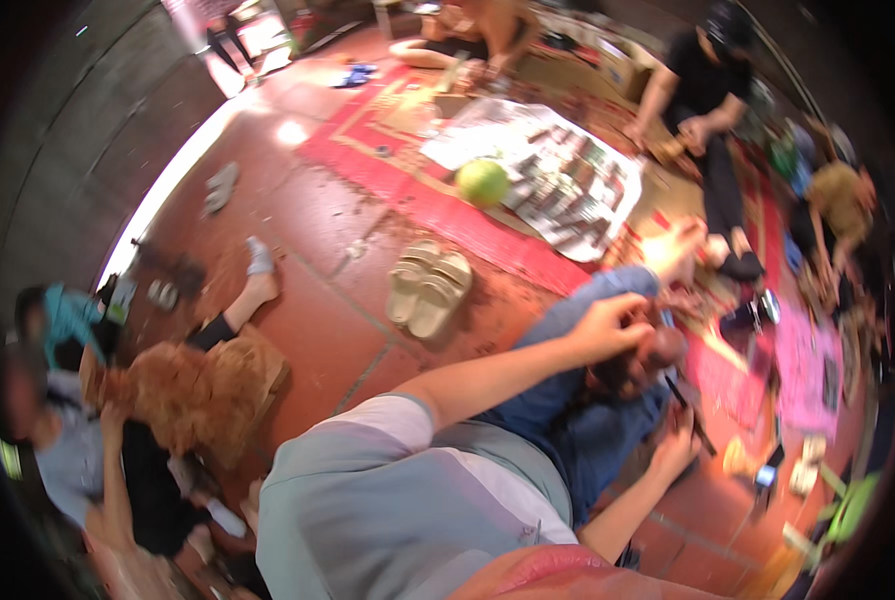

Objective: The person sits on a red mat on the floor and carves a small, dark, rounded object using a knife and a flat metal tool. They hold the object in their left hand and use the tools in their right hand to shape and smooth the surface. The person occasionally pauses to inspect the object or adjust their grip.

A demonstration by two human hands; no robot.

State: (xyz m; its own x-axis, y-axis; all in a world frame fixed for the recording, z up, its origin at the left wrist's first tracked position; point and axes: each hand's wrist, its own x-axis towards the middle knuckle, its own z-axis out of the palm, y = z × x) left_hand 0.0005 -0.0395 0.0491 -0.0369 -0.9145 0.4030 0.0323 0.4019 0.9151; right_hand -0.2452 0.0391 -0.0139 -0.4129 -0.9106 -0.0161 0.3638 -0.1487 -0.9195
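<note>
My left hand [613, 328] reaches over my blue-trousered lap, fingers curled and closed against a shiny reddish-brown rounded piece [663, 348]. Blur hides just what that piece is and how the fingertips meet it. A darker brown mass [618, 378] lies just below it, between my legs. On the right side of my lap, my right hand [676, 442] is closed around a thin dark stick-like tool [703, 425]. This tool slants close to the brown piece; I cannot tell whether they touch.
Beige slides [430, 290] stand on the red tile floor. Beyond, a green round fruit [483, 183] sits by spread newspaper [558, 170] on a red mat [368, 140]. A person in black [713, 90] works far right; another sits left beside a large brown lump [193, 390].
</note>
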